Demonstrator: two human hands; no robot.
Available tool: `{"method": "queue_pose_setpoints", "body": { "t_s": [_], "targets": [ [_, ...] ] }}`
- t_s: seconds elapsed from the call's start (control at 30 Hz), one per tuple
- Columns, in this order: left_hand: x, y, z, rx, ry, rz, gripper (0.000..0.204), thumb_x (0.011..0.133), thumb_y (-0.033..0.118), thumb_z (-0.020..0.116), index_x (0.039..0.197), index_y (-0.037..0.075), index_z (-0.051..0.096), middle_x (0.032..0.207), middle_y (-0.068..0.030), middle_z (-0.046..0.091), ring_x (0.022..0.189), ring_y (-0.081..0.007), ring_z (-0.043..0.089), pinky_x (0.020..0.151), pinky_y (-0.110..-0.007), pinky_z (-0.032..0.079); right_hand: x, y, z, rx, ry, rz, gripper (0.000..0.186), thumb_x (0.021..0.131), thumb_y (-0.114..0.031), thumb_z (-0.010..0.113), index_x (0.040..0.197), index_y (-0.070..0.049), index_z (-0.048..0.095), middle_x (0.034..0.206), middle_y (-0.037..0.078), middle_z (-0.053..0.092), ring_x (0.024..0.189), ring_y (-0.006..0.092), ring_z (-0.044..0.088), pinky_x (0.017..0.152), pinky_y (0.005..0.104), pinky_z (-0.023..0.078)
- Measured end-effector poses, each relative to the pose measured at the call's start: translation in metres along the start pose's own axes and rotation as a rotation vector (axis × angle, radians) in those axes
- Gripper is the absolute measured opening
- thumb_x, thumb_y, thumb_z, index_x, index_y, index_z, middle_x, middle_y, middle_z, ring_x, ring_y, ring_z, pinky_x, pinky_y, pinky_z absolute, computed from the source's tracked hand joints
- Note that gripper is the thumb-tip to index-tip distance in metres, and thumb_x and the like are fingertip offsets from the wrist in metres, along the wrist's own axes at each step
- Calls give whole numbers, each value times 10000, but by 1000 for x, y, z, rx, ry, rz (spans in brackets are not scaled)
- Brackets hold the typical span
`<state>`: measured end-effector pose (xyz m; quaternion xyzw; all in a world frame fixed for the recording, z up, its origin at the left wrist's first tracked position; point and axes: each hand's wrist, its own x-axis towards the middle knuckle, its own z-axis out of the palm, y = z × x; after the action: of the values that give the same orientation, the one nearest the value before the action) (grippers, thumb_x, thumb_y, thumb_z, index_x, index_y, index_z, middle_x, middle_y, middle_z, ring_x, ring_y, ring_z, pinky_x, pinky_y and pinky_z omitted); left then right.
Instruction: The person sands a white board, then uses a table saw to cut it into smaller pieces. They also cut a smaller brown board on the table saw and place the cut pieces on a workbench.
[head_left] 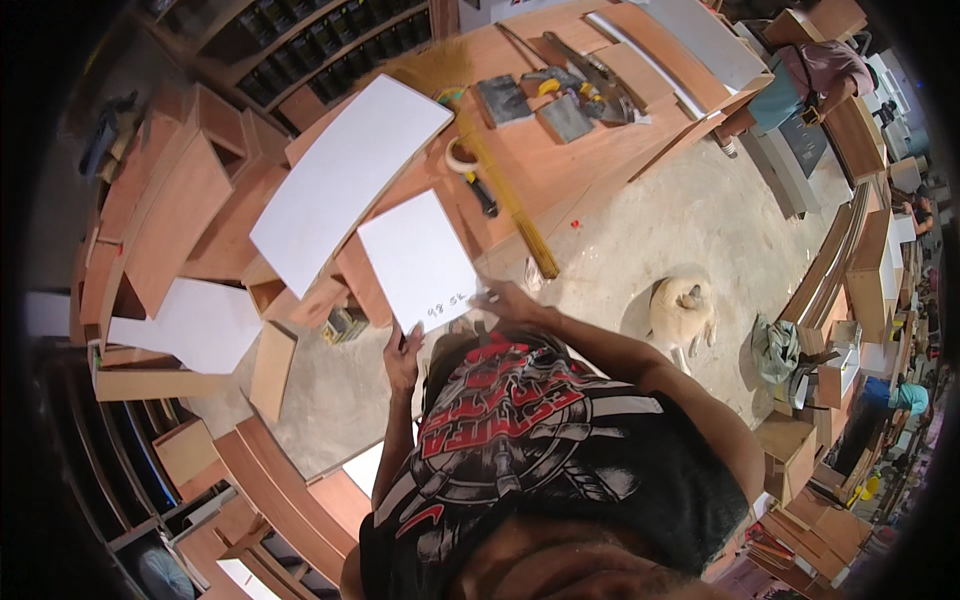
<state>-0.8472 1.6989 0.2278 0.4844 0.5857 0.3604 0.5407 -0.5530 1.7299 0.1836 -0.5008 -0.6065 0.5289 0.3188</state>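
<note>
A small white rectangular panel (pixel 415 250) with handwriting near its lower edge lies partly over the reddish wooden workbench. At its near left corner, my left hand (pixel 402 357) grips the edge between thumb and fingers. My right hand (pixel 510 302) is closed on the near right corner, some fingers hidden beneath. A larger white board (pixel 350 175) lies just behind it. To the right of the small panel are a roll of tape (pixel 461 157), a yellow-and-black handled tool (pixel 482 195) and a straw broom (pixel 500 190).
Farther along the bench (pixel 560 190) are a handsaw (pixel 590 70), dark flat blocks (pixel 565 118) and a yellow-black power tool. A pale dog (pixel 682 308) lies on the concrete floor to my right. Wooden cabinets (pixel 190 220) stand left. Another person (pixel 820 75) is at the far right.
</note>
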Motion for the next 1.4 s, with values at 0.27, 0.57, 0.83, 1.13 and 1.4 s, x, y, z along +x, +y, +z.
{"method": "queue_pose_setpoints", "body": {
  "t_s": [0.27,0.57,0.83,1.13,1.4],
  "targets": [
    [4,12,-38,133,-143,21,699,994,162,687,1577,14,332,1314,-146,655,1124,-149,620,957,-301,534,-17,-42,20,65,-16,112,836,996,-311,682,1610,8,211,1356,224,621,1209,255,623,1032,375,491],
    [14,-25,-54,135,-343,-49,731,986,149,691,1580,-15,298,1269,-184,674,1090,-165,649,930,-310,535,-31,-32,45,2,149,182,791,988,-218,681,1591,35,235,1176,171,714,1077,191,673,945,357,531],
    [3,-9,-40,32,-339,-12,842,900,-8,745,1597,-2,273,1219,-138,683,1019,-167,655,897,-308,553,-40,-39,50,-7,222,236,935,906,-344,790,1598,-5,259,1245,236,682,1101,222,674,893,363,553],
    [-6,-9,-16,302,-67,157,671,858,111,834,1427,-54,519,1125,-196,729,954,-200,701,831,-352,568,-36,-26,33,-246,157,92,1073,729,-229,904,1590,-38,293,1114,255,693,902,359,713,811,435,561],
    [8,-43,4,384,61,375,669,867,106,809,1446,-43,509,993,-222,727,835,-209,700,746,-346,566,-20,-18,4,-228,99,-9,911,812,-184,831,1554,-2,334,1175,270,669,994,402,688,866,452,536]
  ]
}}
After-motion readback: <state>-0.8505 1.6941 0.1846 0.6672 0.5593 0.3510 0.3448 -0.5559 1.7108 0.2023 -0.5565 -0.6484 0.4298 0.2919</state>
